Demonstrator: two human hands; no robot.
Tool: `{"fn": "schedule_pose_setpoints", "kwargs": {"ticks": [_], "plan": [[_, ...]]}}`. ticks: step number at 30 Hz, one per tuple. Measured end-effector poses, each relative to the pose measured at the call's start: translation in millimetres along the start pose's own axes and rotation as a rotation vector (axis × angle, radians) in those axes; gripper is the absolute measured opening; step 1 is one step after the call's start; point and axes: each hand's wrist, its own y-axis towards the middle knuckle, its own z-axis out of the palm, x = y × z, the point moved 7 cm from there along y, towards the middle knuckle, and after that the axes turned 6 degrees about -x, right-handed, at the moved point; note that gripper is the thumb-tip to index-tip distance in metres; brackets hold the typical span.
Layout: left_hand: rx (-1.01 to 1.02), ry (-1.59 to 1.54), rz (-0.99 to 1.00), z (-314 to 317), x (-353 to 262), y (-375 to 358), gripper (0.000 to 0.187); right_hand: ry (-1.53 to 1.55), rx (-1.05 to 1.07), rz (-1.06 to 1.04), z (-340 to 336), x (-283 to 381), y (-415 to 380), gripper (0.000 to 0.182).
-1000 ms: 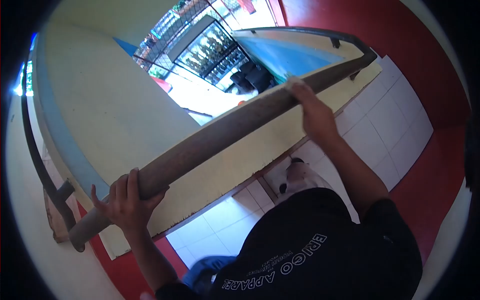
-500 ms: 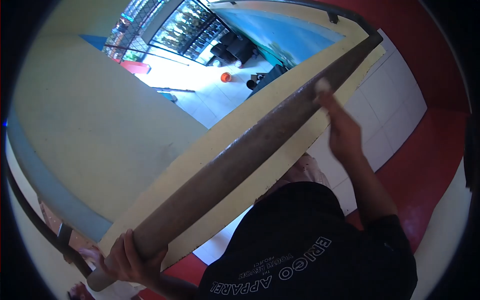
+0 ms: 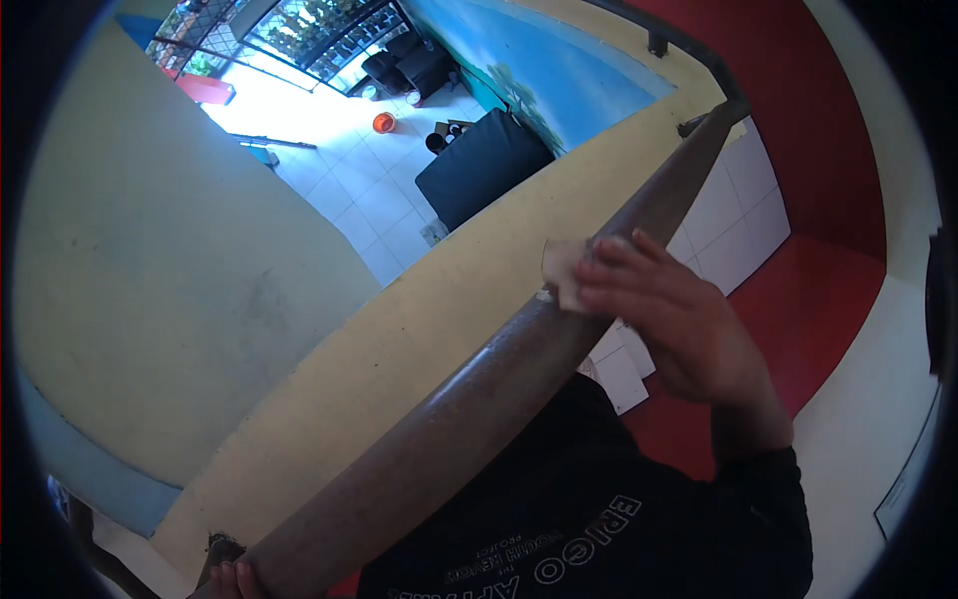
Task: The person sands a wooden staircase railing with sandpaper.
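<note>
A thick brown handrail (image 3: 439,429) runs slantwise from the lower left to the upper right, with a glossy streak along its top side. My right hand (image 3: 669,309) lies across the rail's upper half, its fingers pressing a small beige piece of sandpaper (image 3: 564,273) against it. One edge of the sheet sticks out past the fingertips; its rough face is hidden. Down at the lower left, the fingers of my left hand (image 3: 236,579) curl over the rail, and the rest of that hand is out of view.
Beneath the rail runs a cream wall ledge (image 3: 329,379), with a metal bracket (image 3: 225,547) near its lower end. On the tiled floor below are a black padded bench (image 3: 484,170) and an orange bucket (image 3: 384,123). Red steps (image 3: 818,299) are at the right.
My right hand has come down the rail toward me, and the sandpaper shows more clearly. The view has shifted, leaving only the fingers of my left hand in sight.
</note>
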Motion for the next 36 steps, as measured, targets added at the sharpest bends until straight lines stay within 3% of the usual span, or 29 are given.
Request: {"fn": "schedule_pose_setpoints", "kwargs": {"ticks": [3, 5, 9, 11, 13, 15, 17, 20, 24, 27, 33, 36], "plan": [[-0.026, 0.002, 0.001, 2, 6, -1, 0.052, 0.102, 0.091, 0.104, -16, -36, 12, 0.048], [-0.033, 0.007, 0.003, 3, 8, -3, 0.051, 0.005, 0.061, 0.215, -17, -55, 14, 0.047], [-0.035, 0.002, 0.002, 5, 7, -5, 0.049, 0.039, 0.070, -0.009, -5, 6, 22, 0.049], [-0.040, 0.005, 0.007, 3, 8, -6, 0.049, 0.191, 0.083, 0.022, -15, -20, 21, 0.047], [-0.038, 0.010, 0.004, 2, 7, -9, 0.048, -0.081, 0.089, 0.155, -19, -42, 21, 0.047], [-0.035, 0.011, 0.001, 1, 6, -11, 0.047, -0.192, 0.113, 0.092, -14, -22, 27, 0.045], [-0.038, 0.007, 0.003, 1, 6, -11, 0.047, 0.014, 0.186, -0.017, -8, 10, 38, 0.045], [-0.053, 0.019, -0.010, 0, 7, -14, 0.047, -0.112, 0.321, 0.103, -9, -16, 48, 0.042], [-0.083, -0.027, 0.000, 2, 6, -9, 0.049, 0.046, 0.165, -0.101, -4, 35, 49, 0.036], [-0.130, -0.071, 0.060, 0, 10, -12, 0.051, 0.174, 0.218, -0.029, -15, 26, 48, 0.039], [-0.065, 0.012, 0.043, -1, 11, -14, 0.058, 0.104, 0.199, -0.086, 9, 33, 55, 0.040], [-0.042, 0.006, -0.013, -1, 13, -21, 0.066, 0.184, 0.192, -0.102, -12, 27, 52, 0.039]]}}
